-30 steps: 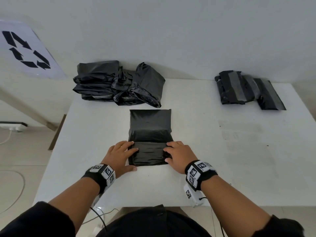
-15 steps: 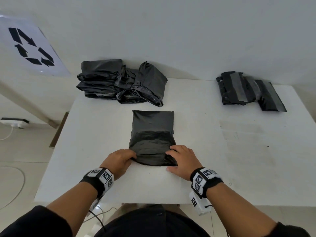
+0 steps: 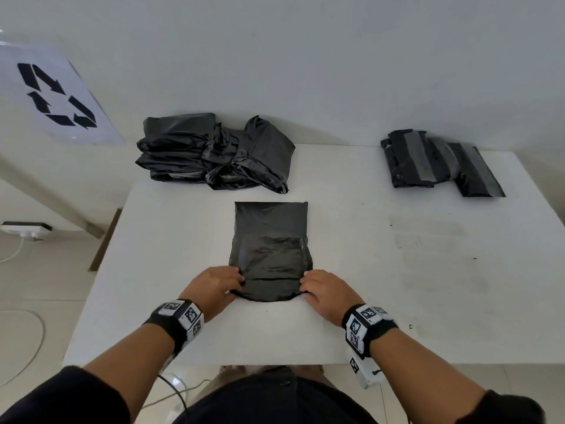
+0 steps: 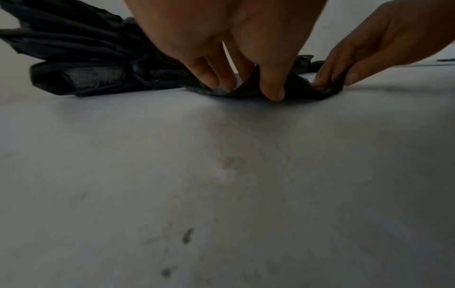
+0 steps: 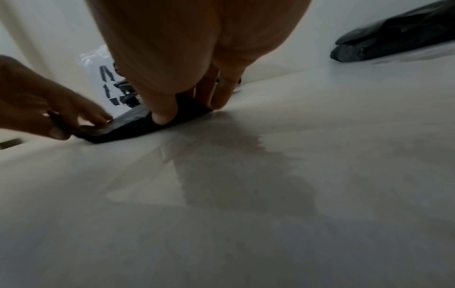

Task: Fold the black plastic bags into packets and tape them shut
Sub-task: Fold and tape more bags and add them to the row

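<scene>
1. The partly folded black bag (image 3: 270, 252) lies flat on the white table (image 3: 351, 332), near its front edge.
2. The left hand (image 3: 214, 286) and right hand (image 3: 325, 290) each pinch a near corner of the bag.
3. Behind the bag: a heap of unfolded black bags (image 3: 214, 154).
4. Far right of the bag: taped packets (image 3: 434, 163).

On the white desk (image 3: 351, 332), the left hand (image 3: 214, 286) and right hand (image 3: 325, 290) pinch the near corners of a partly folded black bag (image 3: 270, 252). A heap of loose black bags (image 3: 214, 154) lies far left, taped packets (image 3: 437, 163) far right.
</scene>
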Action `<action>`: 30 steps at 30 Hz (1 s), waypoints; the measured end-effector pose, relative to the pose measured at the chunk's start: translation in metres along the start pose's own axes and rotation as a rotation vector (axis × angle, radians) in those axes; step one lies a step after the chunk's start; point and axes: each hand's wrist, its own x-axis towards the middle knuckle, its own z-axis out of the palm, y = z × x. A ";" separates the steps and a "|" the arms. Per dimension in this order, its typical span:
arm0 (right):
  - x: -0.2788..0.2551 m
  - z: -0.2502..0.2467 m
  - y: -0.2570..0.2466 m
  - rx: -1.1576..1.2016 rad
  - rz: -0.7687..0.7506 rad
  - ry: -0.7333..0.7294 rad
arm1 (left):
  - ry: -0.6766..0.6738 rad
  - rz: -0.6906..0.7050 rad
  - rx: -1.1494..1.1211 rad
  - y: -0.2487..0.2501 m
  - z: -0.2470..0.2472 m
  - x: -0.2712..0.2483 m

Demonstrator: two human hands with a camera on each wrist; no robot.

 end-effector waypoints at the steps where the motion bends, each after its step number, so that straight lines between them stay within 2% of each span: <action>1: 0.000 0.000 0.000 0.033 0.044 -0.031 | -0.010 -0.029 -0.025 0.000 0.001 -0.001; 4: -0.002 -0.001 0.001 0.079 0.153 -0.114 | 0.009 -0.207 -0.097 0.004 -0.002 -0.002; 7: -0.004 -0.001 0.003 0.133 0.249 -0.039 | -0.030 -0.446 -0.135 0.006 -0.007 0.001; 9: -0.001 -0.001 0.002 0.124 0.295 0.013 | -0.048 -0.527 -0.146 0.007 -0.005 0.003; 16: 0.027 -0.005 -0.008 -0.009 0.515 -0.032 | 0.008 -0.784 -0.195 0.014 0.000 0.015; 20: 0.034 -0.008 -0.011 -0.120 0.572 -0.087 | 0.072 -0.708 -0.115 0.010 0.004 0.016; 22: 0.035 -0.008 -0.010 -0.158 0.571 -0.103 | 0.066 -0.599 -0.078 0.009 0.005 0.015; 24: 0.037 -0.009 -0.009 -0.180 0.577 -0.112 | -0.003 -0.440 -0.018 0.007 0.006 0.011; 26: 0.039 -0.009 -0.007 -0.184 0.578 -0.113 | -0.051 -0.345 0.032 0.003 0.004 0.005; 30: 0.038 -0.010 -0.005 -0.147 0.508 -0.057 | -0.018 -0.187 0.222 0.000 0.001 0.008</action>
